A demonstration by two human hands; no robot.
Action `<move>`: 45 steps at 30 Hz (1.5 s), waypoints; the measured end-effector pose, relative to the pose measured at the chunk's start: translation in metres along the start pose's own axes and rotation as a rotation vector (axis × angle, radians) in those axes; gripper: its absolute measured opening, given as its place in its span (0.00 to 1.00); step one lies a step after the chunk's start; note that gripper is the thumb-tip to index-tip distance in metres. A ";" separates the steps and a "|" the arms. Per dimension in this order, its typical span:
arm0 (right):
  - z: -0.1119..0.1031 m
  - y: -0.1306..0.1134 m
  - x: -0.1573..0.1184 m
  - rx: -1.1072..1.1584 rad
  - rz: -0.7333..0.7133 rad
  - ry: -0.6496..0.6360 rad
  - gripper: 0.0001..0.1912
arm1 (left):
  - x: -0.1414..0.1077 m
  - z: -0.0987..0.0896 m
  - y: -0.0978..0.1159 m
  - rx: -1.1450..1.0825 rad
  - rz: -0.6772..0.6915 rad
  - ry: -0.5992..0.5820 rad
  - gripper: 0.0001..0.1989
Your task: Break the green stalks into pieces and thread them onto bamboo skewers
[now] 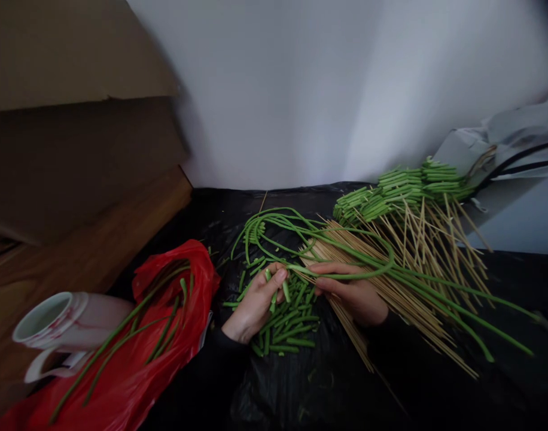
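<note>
My left hand (258, 299) is closed, pinching short green pieces of garlic scape (286, 290) between thumb and fingers. My right hand (352, 292) grips a long garlic scape (346, 276), whose near end reaches across to my left fingertips. Several more long scapes (440, 297) loop behind both hands and trail off to the right. Beneath my hands lies a loose heap of short cut pieces (292, 329). A thick bundle of bamboo skewers (390, 293) lies under the scapes, just beyond my right hand.
Rows of scape pieces threaded on skewers (404, 190) are stacked at the back right. A red plastic bag (184, 335) with more scapes lies at left, beside a white mug (94, 317) on its side. Black plastic sheeting (274, 401) covers the surface; a white wall (274, 96) stands behind.
</note>
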State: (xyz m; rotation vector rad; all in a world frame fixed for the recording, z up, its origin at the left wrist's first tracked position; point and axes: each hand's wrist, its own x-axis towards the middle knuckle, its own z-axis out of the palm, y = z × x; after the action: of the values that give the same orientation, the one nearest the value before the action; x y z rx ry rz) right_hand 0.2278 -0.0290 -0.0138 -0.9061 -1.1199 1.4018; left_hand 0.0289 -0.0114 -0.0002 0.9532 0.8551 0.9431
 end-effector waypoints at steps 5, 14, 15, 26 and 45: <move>0.002 0.004 0.000 -0.047 -0.045 -0.048 0.12 | 0.000 0.004 -0.002 0.001 0.050 0.013 0.19; 0.008 0.000 -0.001 -0.034 -0.010 -0.127 0.13 | 0.002 0.002 -0.003 -0.056 0.068 0.023 0.18; 0.008 0.000 -0.002 -0.030 0.007 -0.141 0.13 | 0.002 0.002 -0.003 -0.079 0.060 0.026 0.18; 0.018 0.008 -0.005 0.027 0.075 -0.163 0.12 | 0.000 0.005 -0.003 -0.196 -0.005 0.118 0.19; 0.014 0.015 -0.005 0.317 0.222 -0.112 0.14 | -0.007 -0.002 0.006 -0.218 0.005 -0.145 0.25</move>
State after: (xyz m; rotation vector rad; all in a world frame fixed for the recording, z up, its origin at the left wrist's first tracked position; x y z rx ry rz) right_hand 0.2115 -0.0361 -0.0247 -0.7459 -0.8633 1.7730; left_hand 0.0232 -0.0162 0.0059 0.8246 0.6140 0.9383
